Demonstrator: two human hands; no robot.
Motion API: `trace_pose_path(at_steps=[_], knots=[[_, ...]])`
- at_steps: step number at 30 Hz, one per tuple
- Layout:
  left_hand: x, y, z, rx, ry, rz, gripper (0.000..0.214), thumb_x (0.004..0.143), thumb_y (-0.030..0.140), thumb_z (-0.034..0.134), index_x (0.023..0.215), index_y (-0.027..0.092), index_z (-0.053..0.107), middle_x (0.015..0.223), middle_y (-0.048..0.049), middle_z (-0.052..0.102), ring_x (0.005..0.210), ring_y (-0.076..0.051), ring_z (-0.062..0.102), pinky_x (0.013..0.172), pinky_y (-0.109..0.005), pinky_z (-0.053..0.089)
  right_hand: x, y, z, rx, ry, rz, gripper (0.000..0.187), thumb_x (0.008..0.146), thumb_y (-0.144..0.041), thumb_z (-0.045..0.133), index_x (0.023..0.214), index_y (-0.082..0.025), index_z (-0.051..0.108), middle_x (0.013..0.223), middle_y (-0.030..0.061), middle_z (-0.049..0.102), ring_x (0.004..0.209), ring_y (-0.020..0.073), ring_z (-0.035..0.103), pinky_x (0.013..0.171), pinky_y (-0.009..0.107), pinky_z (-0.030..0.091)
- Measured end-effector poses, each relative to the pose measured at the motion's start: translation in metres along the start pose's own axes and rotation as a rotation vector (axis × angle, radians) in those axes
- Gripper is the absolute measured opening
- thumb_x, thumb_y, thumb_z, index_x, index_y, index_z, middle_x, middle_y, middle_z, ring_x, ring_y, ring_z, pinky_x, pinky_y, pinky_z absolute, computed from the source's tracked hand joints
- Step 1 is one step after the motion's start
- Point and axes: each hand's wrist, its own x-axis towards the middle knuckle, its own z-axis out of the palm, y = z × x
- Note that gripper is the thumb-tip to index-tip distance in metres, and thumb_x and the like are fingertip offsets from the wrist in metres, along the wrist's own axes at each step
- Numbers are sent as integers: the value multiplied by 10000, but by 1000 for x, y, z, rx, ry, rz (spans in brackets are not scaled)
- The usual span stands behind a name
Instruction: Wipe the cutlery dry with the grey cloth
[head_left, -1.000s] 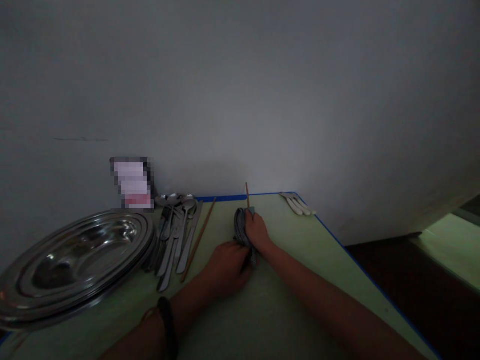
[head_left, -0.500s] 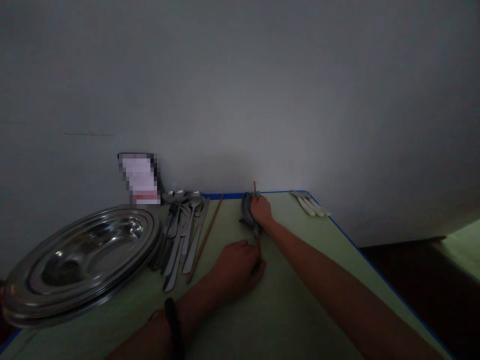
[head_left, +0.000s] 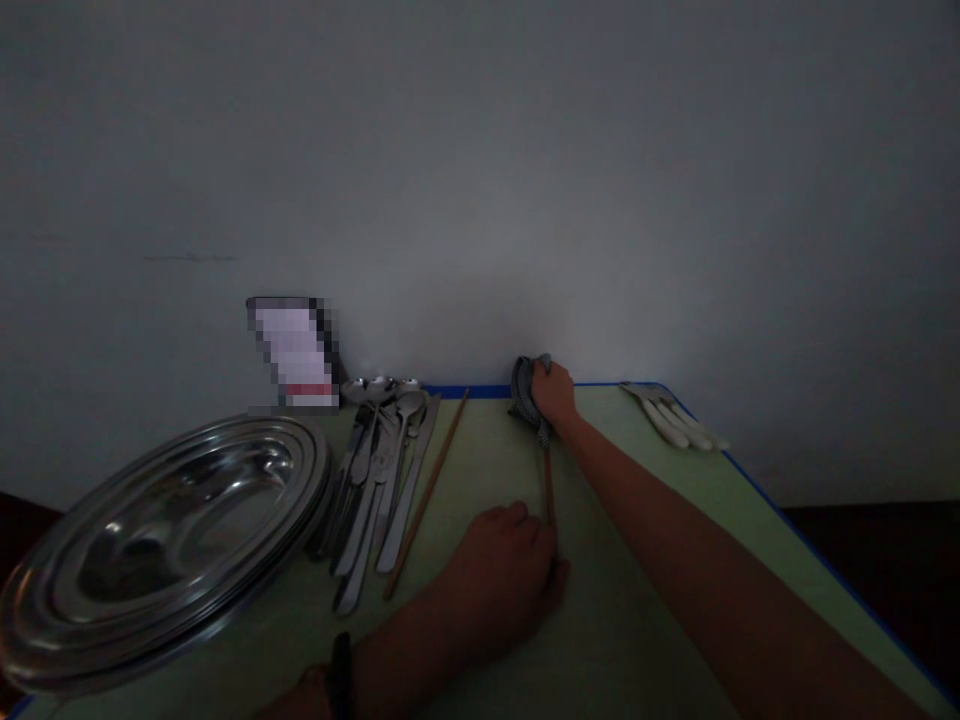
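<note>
A thin wooden chopstick runs between my two hands above the light green table. My left hand is closed around its near end. At the far end, my right hand grips a dark patterned cloth wrapped about the stick, whose far tip is hidden by the cloth. Another chopstick lies on the table, left of my hands. Beside it is a spread of metal knives, forks and spoons.
A stack of shiny oval metal plates sits on the left of the table. A phone with a blurred screen leans on the wall. Several white-handled forks lie near the right edge. The wall borders the table's far side.
My right hand and the cloth have slid away from my left hand, baring more of the chopstick. The view has shifted slightly left, so things appear further right.
</note>
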Motion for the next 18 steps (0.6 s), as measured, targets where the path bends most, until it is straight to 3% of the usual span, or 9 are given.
trace_pose_path(at_steps=[9,18], knots=[[0,3,-4,39,21,-86,143,821,266,473,769,161,554,725,-45,605,711,-197,535,656,-325,421,-24,-2,-2,30,12,70,352,852,-279,312,875,-73,597,922,232,626,857,278,601,727,347,398],[-1,-5,-1,-112,83,-66,79,764,242,523,713,189,495,676,1,560,657,-164,508,595,-272,364,-81,11,-28,184,60,21,367,862,-350,263,833,-164,577,867,106,646,816,202,587,711,284,403]])
